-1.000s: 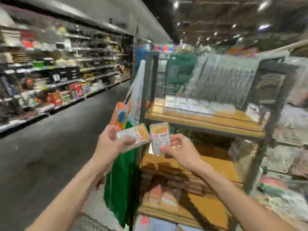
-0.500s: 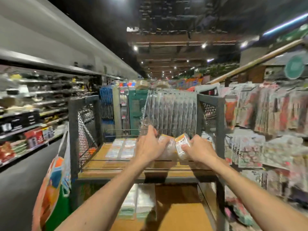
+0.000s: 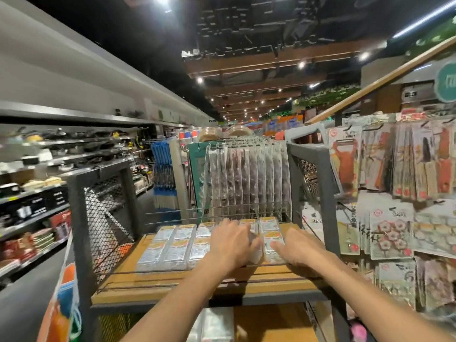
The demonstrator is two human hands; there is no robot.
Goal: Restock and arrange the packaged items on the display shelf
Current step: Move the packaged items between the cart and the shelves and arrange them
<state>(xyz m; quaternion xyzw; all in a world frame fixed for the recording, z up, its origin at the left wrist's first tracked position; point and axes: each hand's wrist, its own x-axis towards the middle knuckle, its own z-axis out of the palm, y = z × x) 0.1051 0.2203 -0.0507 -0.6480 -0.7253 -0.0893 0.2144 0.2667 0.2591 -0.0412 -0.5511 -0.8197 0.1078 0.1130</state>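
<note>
While both forearms reach in over the thin wire rail [image 3: 172, 272] along the front, the left hand [image 3: 232, 243] and right hand [image 3: 299, 249] are down on the wooden shelf [image 3: 138, 290] of a grey metal rack. Packets [image 3: 176, 243] lie flat there in neat rows, orange-topped labels up, running from the middle of the board across to the right.

Both hands meet at the right end of those rows. Left hand: fingers stretched forward and fairly straight, lying over the packets, tips against the one between the two hands. Right hand: flat, fingers pointing left, resting on a packet, nothing wrapped in it. It is a bit blurred, so the exact grip under the palms is hard to read.

Tight spot, this. A mesh panel [image 3: 106, 218] closes off the left side, and another stands on the right. Straight behind the rows, past a second wire, a curtain of clear packs [image 3: 246, 178] hangs close.

Off to the right, cards [image 3: 392, 230] with flower stickers and other hanging goods crowd in beside the rack. Down at the left an orange and green bag [image 3: 64, 304] hangs near the frame, and aisle shelves [image 3: 49, 156] of dark cookware run away beyond it. More pale packs sit on the lower shelf [image 3: 271, 324].
</note>
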